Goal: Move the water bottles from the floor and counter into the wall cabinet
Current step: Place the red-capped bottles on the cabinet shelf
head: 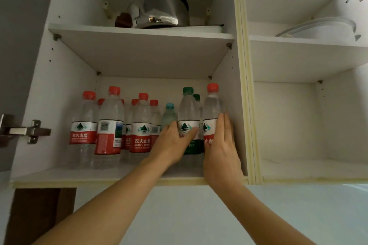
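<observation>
The wall cabinet's lower shelf [99, 175] holds several red-capped water bottles [110, 115] in rows on its left half. A small blue-capped bottle [169, 115] stands behind my left hand [173, 145]. That hand grips a green-capped bottle [188, 111] at its label, thumb across the front and fingers round its left side. A second green cap [196, 97] peeks out behind it. My right hand [221, 145] lies with straight fingers against the right side of a red-capped bottle [212, 105], which stands upright close to the cabinet's right wall.
A steel kettle [159, 8] and a small brown object [123, 20] sit on the upper shelf. The right compartment [288, 125] has a glass lid [322, 28] on its upper shelf. A door hinge [29, 131] juts from the left wall.
</observation>
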{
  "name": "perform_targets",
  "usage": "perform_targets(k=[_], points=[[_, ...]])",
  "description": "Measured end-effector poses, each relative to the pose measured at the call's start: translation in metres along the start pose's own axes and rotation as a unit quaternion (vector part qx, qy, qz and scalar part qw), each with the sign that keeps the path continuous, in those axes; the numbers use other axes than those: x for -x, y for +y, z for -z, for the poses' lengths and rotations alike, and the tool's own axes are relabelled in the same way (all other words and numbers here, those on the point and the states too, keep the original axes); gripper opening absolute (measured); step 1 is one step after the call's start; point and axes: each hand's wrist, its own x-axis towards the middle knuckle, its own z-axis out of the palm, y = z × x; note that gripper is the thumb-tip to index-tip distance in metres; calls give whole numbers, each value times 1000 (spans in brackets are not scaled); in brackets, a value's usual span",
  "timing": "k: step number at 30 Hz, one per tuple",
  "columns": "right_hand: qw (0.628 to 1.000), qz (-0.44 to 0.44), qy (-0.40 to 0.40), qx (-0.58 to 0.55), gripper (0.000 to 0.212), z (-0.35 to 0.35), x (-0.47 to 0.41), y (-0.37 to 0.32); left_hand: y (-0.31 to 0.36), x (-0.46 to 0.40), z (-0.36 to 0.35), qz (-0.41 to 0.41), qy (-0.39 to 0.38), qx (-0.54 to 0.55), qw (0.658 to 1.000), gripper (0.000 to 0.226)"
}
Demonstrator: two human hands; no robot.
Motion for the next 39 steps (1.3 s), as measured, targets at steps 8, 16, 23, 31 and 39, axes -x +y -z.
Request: perform_targets(k=[8, 16, 23, 31, 39], points=[[974, 191, 84, -86, 69, 1, 17, -5, -26, 9, 112, -126, 199, -198, 952, 32], [956, 250, -63, -138, 51, -42, -10, -91, -77, 18, 226, -3, 252, -189, 949, 45], [938, 85, -279, -186, 95, -94, -62, -149, -86, -10, 233, 72, 26, -187, 979, 106], [938, 45, -300, -165, 121, -148, -69, -170, -89, -44, 246, 103, -114, -279, 948, 107], [935, 40, -329, -128, 127, -178, -84, -175, -107, -69, 236, 71, -115, -542, 829, 106]])
